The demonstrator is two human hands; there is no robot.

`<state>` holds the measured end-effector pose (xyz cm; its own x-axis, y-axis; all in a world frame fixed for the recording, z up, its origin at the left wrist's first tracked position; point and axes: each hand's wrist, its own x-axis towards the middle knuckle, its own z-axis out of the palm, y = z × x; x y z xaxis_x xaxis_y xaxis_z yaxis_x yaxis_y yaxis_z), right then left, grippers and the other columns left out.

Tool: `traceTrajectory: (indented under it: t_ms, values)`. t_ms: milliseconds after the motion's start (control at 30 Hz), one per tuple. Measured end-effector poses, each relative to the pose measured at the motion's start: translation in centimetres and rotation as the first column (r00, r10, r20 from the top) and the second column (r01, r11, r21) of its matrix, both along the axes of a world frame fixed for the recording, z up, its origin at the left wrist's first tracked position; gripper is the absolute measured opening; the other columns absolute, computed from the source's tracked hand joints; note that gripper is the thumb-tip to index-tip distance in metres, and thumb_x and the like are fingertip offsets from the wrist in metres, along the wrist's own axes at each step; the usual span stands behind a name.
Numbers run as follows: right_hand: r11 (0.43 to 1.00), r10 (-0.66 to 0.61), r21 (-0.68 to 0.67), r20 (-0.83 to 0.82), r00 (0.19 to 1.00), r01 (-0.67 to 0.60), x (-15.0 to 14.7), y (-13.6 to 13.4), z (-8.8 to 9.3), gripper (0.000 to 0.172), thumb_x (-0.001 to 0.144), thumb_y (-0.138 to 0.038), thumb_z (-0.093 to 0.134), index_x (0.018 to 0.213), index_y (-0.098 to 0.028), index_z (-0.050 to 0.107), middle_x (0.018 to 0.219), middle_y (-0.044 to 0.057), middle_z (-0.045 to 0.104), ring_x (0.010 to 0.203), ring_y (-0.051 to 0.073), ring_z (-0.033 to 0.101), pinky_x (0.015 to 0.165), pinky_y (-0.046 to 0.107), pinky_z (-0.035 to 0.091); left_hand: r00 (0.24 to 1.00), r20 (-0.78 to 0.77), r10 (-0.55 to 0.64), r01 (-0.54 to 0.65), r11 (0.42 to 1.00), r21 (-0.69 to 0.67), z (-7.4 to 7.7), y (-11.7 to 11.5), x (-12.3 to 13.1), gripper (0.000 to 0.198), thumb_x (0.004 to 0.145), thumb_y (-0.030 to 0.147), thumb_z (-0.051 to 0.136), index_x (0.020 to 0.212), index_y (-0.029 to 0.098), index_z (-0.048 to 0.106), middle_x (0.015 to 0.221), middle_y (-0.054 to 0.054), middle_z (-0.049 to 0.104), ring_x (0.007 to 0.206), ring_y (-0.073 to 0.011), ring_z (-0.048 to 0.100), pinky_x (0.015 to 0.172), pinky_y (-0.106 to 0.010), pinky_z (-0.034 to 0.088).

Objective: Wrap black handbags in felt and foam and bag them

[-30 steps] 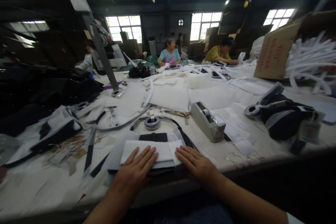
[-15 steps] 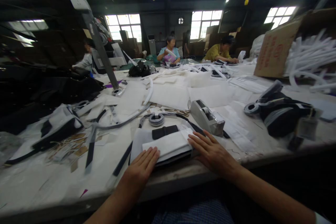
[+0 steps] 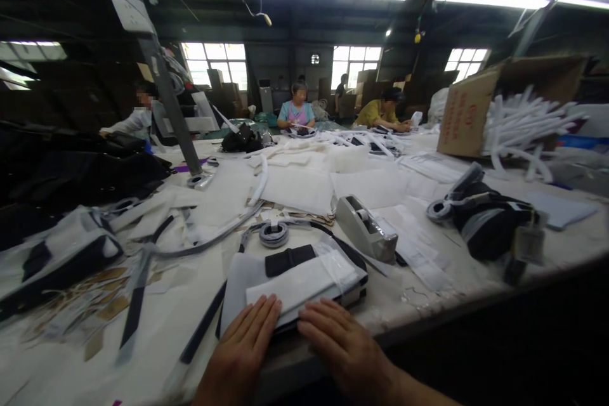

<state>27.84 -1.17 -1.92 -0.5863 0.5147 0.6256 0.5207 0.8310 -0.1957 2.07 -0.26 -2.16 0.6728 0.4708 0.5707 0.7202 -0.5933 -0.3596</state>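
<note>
In front of me a black bag (image 3: 359,279) lies flat at the table's near edge, its upper face mostly covered by white wrapping. A folded white foam sheet (image 3: 290,282) rests on it, with a clear film strip across the sheet's right end. My left hand (image 3: 252,333) lies with fingers stretched on the sheet's lower left corner. My right hand (image 3: 335,333) is spread along the near edge of the bag. Just behind the sheet is a black band (image 3: 289,260). A wrapped strap coil (image 3: 273,235) sits at the bag's far side.
A grey tape dispenser (image 3: 366,228) stands right of the bag. Hang tags (image 3: 102,304) lie to the left. Another black bag (image 3: 495,222) is at the right, before a carton (image 3: 469,108) of white tubes. Several people sit across the table, one in yellow (image 3: 380,114).
My right hand has moved left and nearer to me, from the sheet's right end to the bag's near edge. My left hand stays on the sheet's corner. The view has tilted up.
</note>
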Motion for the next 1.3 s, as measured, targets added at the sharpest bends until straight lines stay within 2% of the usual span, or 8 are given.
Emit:
traceTrajectory:
  t_ms: [133, 333, 500, 633, 767, 867, 1100, 1300]
  values:
    - [0.957, -0.215, -0.255, -0.291, 0.932, 0.141, -0.1, -2.1, 0.1, 0.028, 0.092, -0.012, 0.055, 0.119, -0.02, 0.056, 0.102, 0.007, 0.073, 0.092, 0.016, 0.071, 0.079, 0.019, 0.059, 1.0, -0.007, -0.013, 0.013, 1.0, 0.016, -0.2, 0.4, -0.4, 0.059, 0.083, -0.003, 0.031, 0.134, 0.014, 0.056, 0.141, -0.004, 0.057, 0.128, -0.0153, 0.053, 0.111, -0.029, 0.038]
    - [0.931, -0.357, 0.067, -0.035, 0.933, 0.359, 2.9, 1.2, 0.8, 0.047, 0.091, -0.006, 0.053, 0.136, -0.021, 0.052, 0.133, 0.01, 0.063, 0.13, 0.027, 0.053, 0.114, 0.052, 0.037, 0.998, 0.004, -0.058, 0.057, 0.996, 0.073, -0.8, 1.2, -0.7, 0.057, 0.083, -0.002, 0.031, 0.13, 0.014, 0.06, 0.139, -0.004, 0.059, 0.127, -0.0134, 0.055, 0.118, -0.029, 0.026]
    - [0.932, -0.358, -0.023, 0.087, 0.93, 0.361, 5.3, 2.4, 0.7, 0.051, 0.092, -0.012, 0.054, 0.143, -0.018, 0.048, 0.139, 0.012, 0.058, 0.132, 0.029, 0.051, 0.111, 0.053, 0.041, 0.996, -0.081, -0.037, 0.043, 0.996, 0.075, -1.6, 1.4, -1.3, 0.056, 0.085, 0.0, 0.033, 0.134, 0.015, 0.057, 0.142, -0.003, 0.055, 0.128, -0.0133, 0.054, 0.119, -0.031, 0.026]
    - [0.893, -0.415, -0.28, -0.219, 0.883, 0.351, 5.3, -0.7, -0.1, 0.032, 0.096, -0.02, 0.052, 0.125, -0.024, 0.065, 0.126, 0.009, 0.067, 0.123, 0.026, 0.058, 0.105, 0.043, 0.047, 0.994, -0.096, -0.053, 0.061, 0.995, 0.084, -1.9, 1.7, -1.7, 0.056, 0.086, 0.002, 0.035, 0.137, 0.014, 0.052, 0.143, -0.003, 0.054, 0.128, -0.0142, 0.054, 0.116, -0.029, 0.032]
    - [0.488, -0.654, -0.868, -0.435, 0.619, -0.094, 2.5, -3.4, -0.9, 0.043, 0.088, -0.053, 0.063, 0.113, -0.018, 0.068, 0.108, 0.014, 0.072, 0.098, 0.028, 0.07, 0.086, 0.039, 0.056, 0.993, -0.108, -0.046, 0.052, 0.997, 0.056, -2.2, 1.8, -1.9, 0.062, 0.085, 0.003, 0.035, 0.147, 0.012, 0.04, 0.145, -0.004, 0.052, 0.128, -0.0157, 0.054, 0.108, -0.028, 0.043]
    - [0.17, -0.807, -0.758, -0.474, 0.353, -0.63, -0.4, -3.6, -0.8, 0.077, 0.064, -0.057, 0.084, 0.123, -0.013, 0.06, 0.119, 0.016, 0.067, 0.108, 0.029, 0.067, 0.091, 0.038, 0.052, 0.992, -0.111, -0.055, 0.059, 0.998, 0.033, -2.1, 1.9, -2.0, 0.065, 0.087, 0.006, 0.037, 0.151, 0.013, 0.031, 0.144, -0.005, 0.053, 0.125, -0.0163, 0.057, 0.103, -0.027, 0.047]
    - [0.241, -0.919, -0.538, -0.393, -0.013, -0.808, -4.1, -2.9, 0.2, 0.048, 0.047, -0.014, 0.075, 0.091, -0.02, 0.057, 0.089, 0.002, 0.07, 0.091, 0.018, 0.067, 0.087, 0.029, 0.047, 0.994, 0.005, -0.106, 0.106, 0.994, 0.001, -0.8, 2.2, -2.1, 0.061, 0.093, 0.017, 0.04, 0.152, 0.014, 0.029, 0.132, -0.006, 0.064, 0.112, -0.0176, 0.066, 0.09, -0.025, 0.055]
    - [0.239, -0.854, -0.544, -0.512, 0.092, -0.805, -6.8, -2.1, 0.0, 0.036, 0.053, -0.016, 0.07, 0.088, -0.018, 0.061, 0.09, 0.002, 0.07, 0.085, 0.016, 0.066, 0.079, 0.027, 0.047, 0.988, 0.133, -0.073, 0.087, 0.991, -0.104, 0.1, 1.9, -3.1, 0.06, 0.094, 0.021, 0.046, 0.152, 0.017, 0.03, 0.127, -0.006, 0.067, 0.103, -0.0174, 0.07, 0.083, -0.021, 0.057]
